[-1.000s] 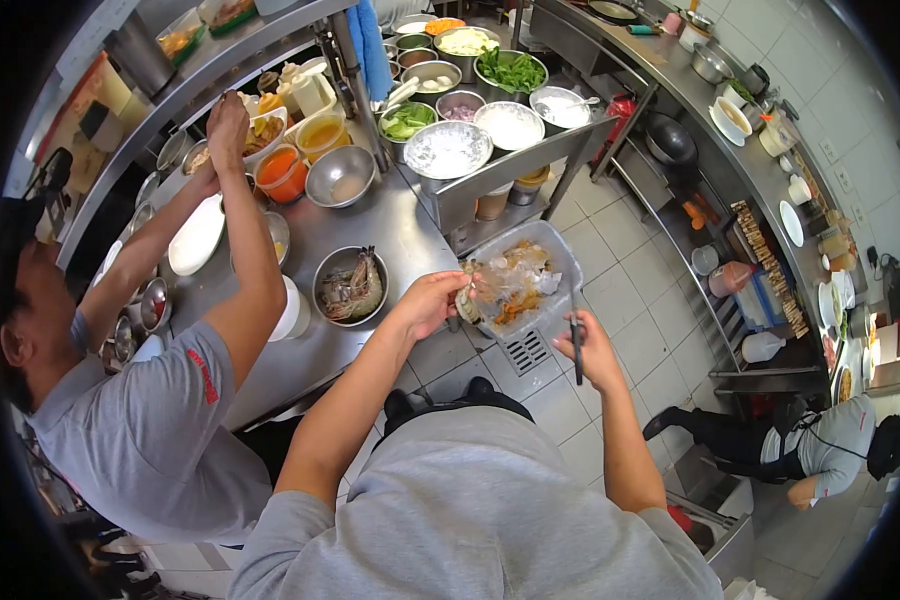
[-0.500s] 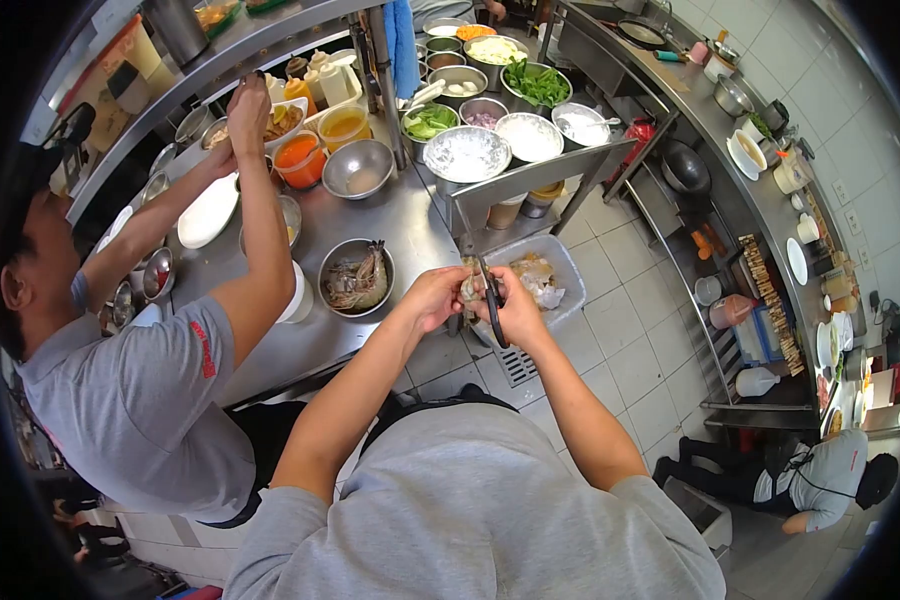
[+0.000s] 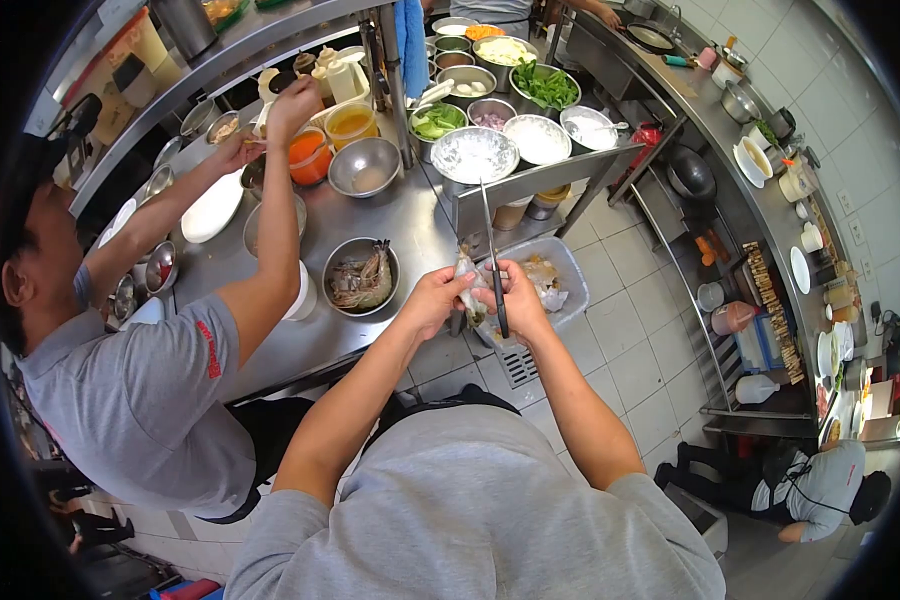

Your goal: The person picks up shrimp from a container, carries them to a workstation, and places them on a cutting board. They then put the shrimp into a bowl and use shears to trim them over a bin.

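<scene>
A prawn [image 3: 465, 266] is pinched in the fingers of my left hand [image 3: 434, 304], head-height above the floor gap beside the counter. Closed around the black handle of a knife [image 3: 497, 287] is my right hand [image 3: 521, 306]; its long thin blade points away from me, close beside the prawn. Whether the blade touches the prawn cannot be made out. To the left, a steel bowl [image 3: 394, 290] on the counter contains several whole prawns [image 3: 376, 281]. Below my right hand, a grey plastic tub [image 3: 577, 268] has pale, shell-like pieces and plastic in it.
At left, a co-worker's arms [image 3: 270, 220] reach over the steel counter [image 3: 422, 222], near sauce containers and a white plate [image 3: 212, 210]. Ahead stand bowls of flour [image 3: 475, 153] and greens [image 3: 547, 88]. A shelved bench runs along the right; another person [image 3: 820, 480] stands there.
The knife has swung so its blade points forward and shows at full length. The prawn now hangs more upright. The co-worker's hands have moved right and lower.
</scene>
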{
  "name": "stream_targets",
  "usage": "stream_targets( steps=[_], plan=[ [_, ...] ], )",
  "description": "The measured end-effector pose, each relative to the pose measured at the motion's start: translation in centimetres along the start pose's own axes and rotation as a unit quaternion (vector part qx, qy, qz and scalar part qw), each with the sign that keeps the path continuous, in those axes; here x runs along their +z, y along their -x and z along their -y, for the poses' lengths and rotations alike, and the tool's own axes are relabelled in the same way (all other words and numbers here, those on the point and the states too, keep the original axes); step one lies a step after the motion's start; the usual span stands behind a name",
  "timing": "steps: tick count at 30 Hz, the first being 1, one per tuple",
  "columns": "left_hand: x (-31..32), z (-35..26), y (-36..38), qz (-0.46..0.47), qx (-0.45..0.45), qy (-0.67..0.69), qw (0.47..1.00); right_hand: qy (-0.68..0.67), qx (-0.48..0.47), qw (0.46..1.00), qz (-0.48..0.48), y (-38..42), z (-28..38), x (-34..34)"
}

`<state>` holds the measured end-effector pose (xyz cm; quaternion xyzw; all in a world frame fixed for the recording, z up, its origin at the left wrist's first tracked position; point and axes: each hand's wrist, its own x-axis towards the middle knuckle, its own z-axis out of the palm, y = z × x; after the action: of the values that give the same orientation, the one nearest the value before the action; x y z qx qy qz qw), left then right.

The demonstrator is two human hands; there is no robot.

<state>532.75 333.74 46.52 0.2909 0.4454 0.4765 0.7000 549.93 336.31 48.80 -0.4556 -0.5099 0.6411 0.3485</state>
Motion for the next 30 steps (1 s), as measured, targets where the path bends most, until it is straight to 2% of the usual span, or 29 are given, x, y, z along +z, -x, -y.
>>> stream_targets(
  steps=[5, 8, 10, 11, 15, 17, 18, 19, 20, 22, 24, 26, 28, 30],
  plan=[
    [-0.4, 0.1, -0.3, -0.043, -0.007, 0.018, 0.999, -0.031, 0.063, 0.997, 0.034, -0.2, 1.4, 0.5],
    [-0.4, 0.0, -0.1, -0.082, 0.012, 0.007, 0.997, -0.033, 0.070, 0.996, 0.035, -1.5, 0.6, 0.8],
    [-0.3, -0.2, 0.7, -0.024, 0.019, 0.022, 0.999, -0.033, 0.073, 0.996, 0.038, -2.5, 0.5, 1.1],
    [-0.3, -0.3, 1.1, -0.026, 0.020, 0.022, 0.999, -0.033, 0.075, 0.996, 0.038, -2.8, 0.5, 1.3],
    [-2.1, 0.1, 1.2, 0.036, -0.036, 0.112, 0.992, -0.077, 0.093, 0.992, 0.047, -2.9, 1.4, 2.2],
    [-2.6, -0.4, 1.9, 0.056, -0.047, 0.154, 0.985, -0.049, 0.070, 0.996, 0.033, -3.3, 0.6, 2.3],
    [-2.4, -0.2, 2.2, -0.018, -0.044, 0.147, 0.988, -0.048, 0.069, 0.996, 0.037, -3.3, 0.0, 2.4],
    [-2.2, -0.3, 2.5, -0.092, -0.043, 0.139, 0.985, 0.004, 0.002, 1.000, 0.015, -3.0, -0.5, 2.5],
    [-2.4, -0.1, 2.5, -0.094, -0.041, 0.141, 0.985, 0.055, -0.065, 0.996, -0.008, -2.7, -0.9, 2.6],
    [-2.6, 0.4, 2.5, -0.123, -0.046, 0.102, 0.986, 0.065, -0.087, 0.994, 0.012, -1.9, -0.8, 2.9],
    [-2.5, 0.7, 2.6, -0.117, -0.055, 0.085, 0.988, 0.065, -0.124, 0.987, 0.080, -0.9, 0.1, 3.5],
    [-1.8, 0.1, 2.8, -0.109, -0.062, 0.067, 0.990, 0.118, -0.139, 0.982, 0.058, -1.3, -0.5, 3.7],
    [-1.0, -0.5, 2.9, -0.122, -0.079, 0.086, 0.986, 0.260, -0.145, 0.954, 0.044, -0.9, 0.0, 3.4],
    [-0.9, -0.9, 3.2, -0.101, -0.081, 0.091, 0.987, 0.258, -0.167, 0.951, 0.034, -0.6, 0.0, 3.3]
  ],
)
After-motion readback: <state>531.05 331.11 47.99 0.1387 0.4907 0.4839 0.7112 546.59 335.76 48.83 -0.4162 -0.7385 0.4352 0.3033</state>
